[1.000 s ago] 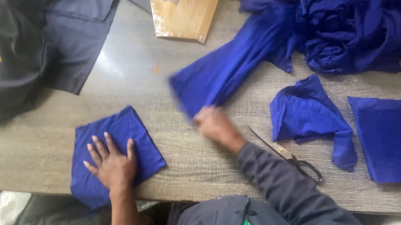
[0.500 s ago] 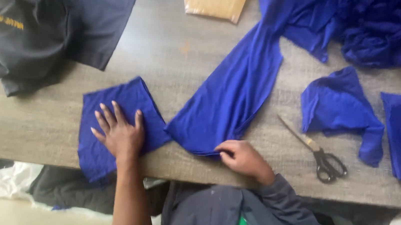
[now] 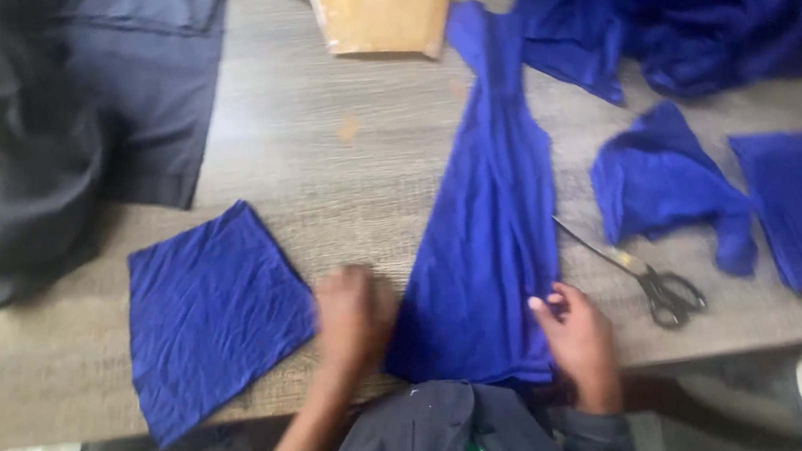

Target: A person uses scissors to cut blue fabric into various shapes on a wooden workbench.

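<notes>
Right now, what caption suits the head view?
Both hands flatten a long blue cloth beside scissors on a wooden table.

Left hand (image 3: 351,317) has come off the flat square blue cloth (image 3: 210,318) at lower left and now sits blurred on the tabletop (image 3: 356,180) beside the near left edge of the long blue fabric strip (image 3: 494,245). That strip, slanted a second ago from upper right toward the middle, now lies nearly straight up the centre of the frame, its wide end at the tabletop's near edge. Right hand (image 3: 580,341) has moved from the strip's end to its lower right edge, fingers on the cloth, closer to the black-handled scissors (image 3: 644,278).
</notes>
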